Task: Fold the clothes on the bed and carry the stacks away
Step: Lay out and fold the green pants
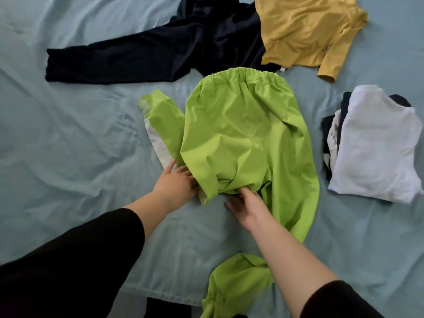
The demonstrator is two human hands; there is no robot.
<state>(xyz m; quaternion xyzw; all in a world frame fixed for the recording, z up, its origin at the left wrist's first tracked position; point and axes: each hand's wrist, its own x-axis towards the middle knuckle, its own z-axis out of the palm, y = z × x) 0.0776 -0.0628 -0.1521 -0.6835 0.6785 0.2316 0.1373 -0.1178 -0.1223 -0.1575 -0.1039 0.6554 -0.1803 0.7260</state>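
The lime-green windbreaker (241, 134) lies mid-way across the bed (68, 138). The left hand (175, 183) grips its bunched near edge. The right hand (247, 204), fingers loosely spread, touches it. The fabric appears light, thin and slippery: grasp at the elastic hem (247, 73).

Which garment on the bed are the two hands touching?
The lime-green jacket in the middle: left hand and right hand are at its near edge. The navy garment, mustard top and white-topped stack lie untouched.
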